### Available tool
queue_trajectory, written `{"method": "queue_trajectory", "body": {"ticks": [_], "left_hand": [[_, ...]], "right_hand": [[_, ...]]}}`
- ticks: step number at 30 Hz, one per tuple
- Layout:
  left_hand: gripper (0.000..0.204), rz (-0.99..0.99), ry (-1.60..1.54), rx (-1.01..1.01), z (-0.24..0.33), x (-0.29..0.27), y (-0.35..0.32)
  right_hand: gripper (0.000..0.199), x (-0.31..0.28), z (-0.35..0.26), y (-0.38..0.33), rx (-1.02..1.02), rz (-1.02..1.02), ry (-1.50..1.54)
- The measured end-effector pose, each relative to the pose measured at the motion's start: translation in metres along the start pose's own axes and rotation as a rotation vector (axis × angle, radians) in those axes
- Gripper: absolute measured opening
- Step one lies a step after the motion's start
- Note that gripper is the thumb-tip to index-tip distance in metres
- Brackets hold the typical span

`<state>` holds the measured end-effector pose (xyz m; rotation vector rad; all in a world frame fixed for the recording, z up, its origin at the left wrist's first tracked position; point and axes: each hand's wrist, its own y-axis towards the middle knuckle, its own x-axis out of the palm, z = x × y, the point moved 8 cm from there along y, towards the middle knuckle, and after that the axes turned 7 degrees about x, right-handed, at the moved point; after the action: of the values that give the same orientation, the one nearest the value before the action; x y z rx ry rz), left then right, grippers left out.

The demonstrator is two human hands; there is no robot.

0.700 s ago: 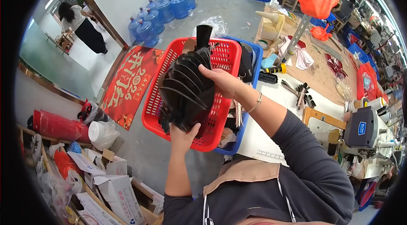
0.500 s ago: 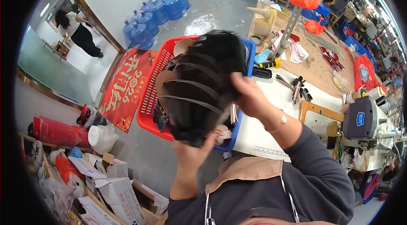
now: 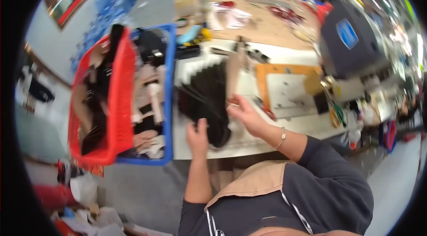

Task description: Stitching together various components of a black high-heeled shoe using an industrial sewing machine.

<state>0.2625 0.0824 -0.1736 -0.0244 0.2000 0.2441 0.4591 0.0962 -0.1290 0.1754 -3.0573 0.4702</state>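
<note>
A stack of black, flat pieces (image 3: 205, 98) fanned like leather cut parts lies on the white worktable (image 3: 249, 142) in front of me. My left hand (image 3: 197, 137) grips its near edge from below. My right hand (image 3: 245, 115), a bangle on the wrist, holds the stack's right side. The picture is motion-blurred.
A red basket (image 3: 116, 102) and a blue basket (image 3: 168, 102) with dark and pale pieces stand left of the table. An orange-framed board (image 3: 284, 89) and a sewing machine (image 3: 351, 44) sit at the right. Scissors (image 3: 336, 116) lie by the machine.
The black stack was held up over the red basket; now it has come right and down onto the white table, both hands still on it. My view swung right.
</note>
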Motion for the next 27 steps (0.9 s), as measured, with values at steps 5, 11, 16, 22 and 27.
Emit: {"method": "queue_trajectory", "body": {"ticks": [5,11,16,22,27], "left_hand": [[0.066,0.231,0.023,0.356,0.003,-0.006,-0.022],[0.078,0.193,0.573,0.668,0.052,0.082,-0.151],[0.068,-0.297,0.700,0.872,0.079,0.189,-0.256],[0.059,-0.672,0.417,0.761,0.081,0.239,-0.303],[0.050,-0.703,-0.551,-0.066,0.081,0.268,-0.279]], "right_hand": [[0.019,-0.076,0.012,-0.115,-0.237,-0.172,-0.334],[0.012,-0.365,0.017,-0.189,-0.538,0.898,-0.454],[0.012,-0.428,-0.026,-0.120,-0.634,1.190,-1.074],[0.015,-0.425,-0.044,-0.061,-0.180,1.036,-1.384],[0.014,-0.375,-0.075,-0.139,-0.583,0.828,-0.954]]}}
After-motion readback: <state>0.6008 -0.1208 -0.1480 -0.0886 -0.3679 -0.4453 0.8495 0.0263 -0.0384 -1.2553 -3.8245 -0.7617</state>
